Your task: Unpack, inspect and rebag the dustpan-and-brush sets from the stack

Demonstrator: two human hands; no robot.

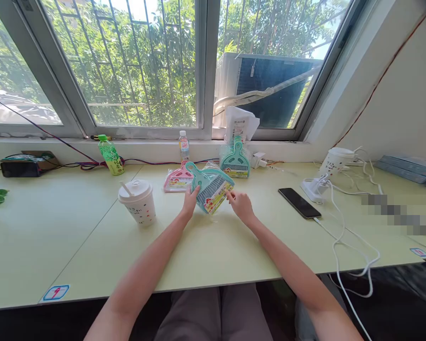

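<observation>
A teal mini brush-and-dustpan set (210, 186) in clear plastic wrap with a yellow label is held tilted above the pale green table (213, 251). My left hand (190, 201) grips its left edge, fingers closed on it. My right hand (240, 203) pinches its right lower edge. Just behind lies a pink set (178, 180) flat on the table. A stack of teal sets (235, 160) stands further back, near the window sill.
A lidded paper cup with a straw (138, 201) stands left of my hands, a green drink bottle (110, 155) and a small water bottle (183, 144) behind. A black phone (298, 202), white charger cables (344, 237) and another cup (335, 162) lie right.
</observation>
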